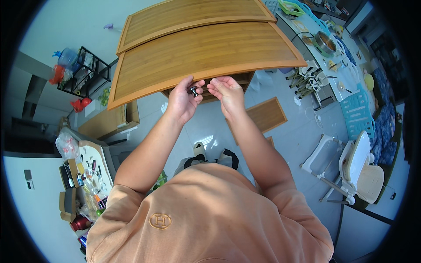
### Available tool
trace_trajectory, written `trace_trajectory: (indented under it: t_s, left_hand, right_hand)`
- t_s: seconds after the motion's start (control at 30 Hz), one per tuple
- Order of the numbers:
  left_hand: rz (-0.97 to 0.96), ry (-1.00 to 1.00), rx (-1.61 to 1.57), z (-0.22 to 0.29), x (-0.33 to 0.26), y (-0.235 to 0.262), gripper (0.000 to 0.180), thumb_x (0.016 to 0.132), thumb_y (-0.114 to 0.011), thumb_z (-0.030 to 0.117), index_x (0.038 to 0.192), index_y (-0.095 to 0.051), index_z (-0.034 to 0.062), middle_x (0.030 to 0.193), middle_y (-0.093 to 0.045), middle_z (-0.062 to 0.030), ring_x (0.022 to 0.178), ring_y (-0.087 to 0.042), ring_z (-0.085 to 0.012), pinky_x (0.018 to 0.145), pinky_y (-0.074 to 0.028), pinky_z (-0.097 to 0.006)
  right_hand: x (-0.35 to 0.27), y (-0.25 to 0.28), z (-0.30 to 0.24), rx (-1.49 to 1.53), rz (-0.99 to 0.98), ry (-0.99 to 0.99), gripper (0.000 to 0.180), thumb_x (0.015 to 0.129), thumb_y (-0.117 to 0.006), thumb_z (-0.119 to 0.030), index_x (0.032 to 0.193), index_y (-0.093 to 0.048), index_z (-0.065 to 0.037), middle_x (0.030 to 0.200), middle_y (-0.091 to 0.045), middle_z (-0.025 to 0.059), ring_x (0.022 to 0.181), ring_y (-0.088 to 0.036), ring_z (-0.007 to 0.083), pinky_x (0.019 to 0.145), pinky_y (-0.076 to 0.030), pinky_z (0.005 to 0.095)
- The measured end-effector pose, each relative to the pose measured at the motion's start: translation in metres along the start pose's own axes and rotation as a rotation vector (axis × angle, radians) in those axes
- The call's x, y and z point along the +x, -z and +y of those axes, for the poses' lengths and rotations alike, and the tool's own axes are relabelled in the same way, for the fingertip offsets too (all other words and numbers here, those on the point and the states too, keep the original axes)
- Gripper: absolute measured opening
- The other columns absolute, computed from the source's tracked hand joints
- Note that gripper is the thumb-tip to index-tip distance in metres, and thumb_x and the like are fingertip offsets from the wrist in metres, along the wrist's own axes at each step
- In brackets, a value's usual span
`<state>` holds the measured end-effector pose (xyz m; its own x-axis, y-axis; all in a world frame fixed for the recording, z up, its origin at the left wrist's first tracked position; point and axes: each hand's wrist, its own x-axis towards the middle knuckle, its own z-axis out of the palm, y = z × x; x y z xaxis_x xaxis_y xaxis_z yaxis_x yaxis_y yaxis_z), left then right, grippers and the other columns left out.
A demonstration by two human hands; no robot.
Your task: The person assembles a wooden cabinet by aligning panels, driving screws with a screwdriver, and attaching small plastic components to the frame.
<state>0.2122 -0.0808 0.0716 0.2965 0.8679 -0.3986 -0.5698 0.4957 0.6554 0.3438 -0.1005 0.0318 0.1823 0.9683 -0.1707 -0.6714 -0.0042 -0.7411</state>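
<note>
A bamboo-coloured wooden shelf unit (206, 55) with two slatted top boards stands in front of me. My left hand (183, 98) is at its near edge, pinching a small dark metal fitting (193, 91) between thumb and fingers. My right hand (228, 92) is right beside it, fingers curled against the board's underside edge, touching the wood. Whether the right hand holds anything is hidden.
A loose wooden panel (265, 116) lies on the pale floor to the right. A folded white chair (357, 168) is further right. A black wire rack (85, 72) and a cardboard box (107, 122) are left, with a cluttered small table (87, 175).
</note>
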Motion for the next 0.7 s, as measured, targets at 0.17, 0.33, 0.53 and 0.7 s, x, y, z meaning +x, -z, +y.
trace_trajectory:
  t_s: [0.17, 0.33, 0.53, 0.7]
  left_hand:
    - [-0.001, -0.001, 0.012, 0.001, -0.001, -0.002, 0.019, 0.090, -0.046, 0.022, 0.096, -0.047, 0.0035, 0.087, -0.057, -0.0086, 0.066, -0.044, -0.0118, 0.052, -0.036, -0.022]
    - [0.001, 0.001, 0.013, 0.001, -0.002, -0.002, 0.021, 0.090, -0.045, 0.022, 0.097, -0.047, 0.0034, 0.088, -0.057, -0.0080, 0.066, -0.044, -0.0114, 0.052, -0.036, -0.023]
    - [-0.019, -0.010, 0.062, 0.002, -0.003, -0.002, 0.025, 0.090, -0.044, 0.023, 0.100, -0.049, 0.0013, 0.089, -0.057, -0.0078, 0.067, -0.044, -0.0111, 0.053, -0.036, -0.022]
    - [-0.032, -0.013, 0.092, 0.003, -0.002, 0.004, 0.029, 0.091, -0.043, 0.025, 0.101, -0.051, -0.0003, 0.089, -0.056, -0.0079, 0.068, -0.044, -0.0112, 0.053, -0.036, -0.022]
  right_hand:
    - [0.005, 0.001, 0.008, 0.010, 0.042, -0.034, 0.014, 0.082, -0.063, -0.011, 0.089, -0.055, -0.003, 0.081, -0.060, 0.0065, 0.072, -0.058, 0.0132, 0.066, -0.051, 0.0258]
    - [0.004, -0.002, 0.019, 0.152, 0.035, -0.024, 0.014, 0.083, -0.062, -0.010, 0.091, -0.055, -0.002, 0.080, -0.060, 0.0063, 0.070, -0.058, 0.0130, 0.066, -0.051, 0.0260]
    - [0.004, -0.012, 0.033, 0.268, 0.028, 0.063, 0.013, 0.084, -0.059, -0.006, 0.094, -0.055, 0.001, 0.082, -0.060, 0.0068, 0.070, -0.058, 0.0123, 0.067, -0.050, 0.0257]
    - [-0.004, -0.019, 0.022, 0.061, 0.038, 0.112, 0.012, 0.084, -0.057, -0.003, 0.095, -0.056, 0.003, 0.084, -0.061, 0.0079, 0.072, -0.059, 0.0116, 0.068, -0.050, 0.0251]
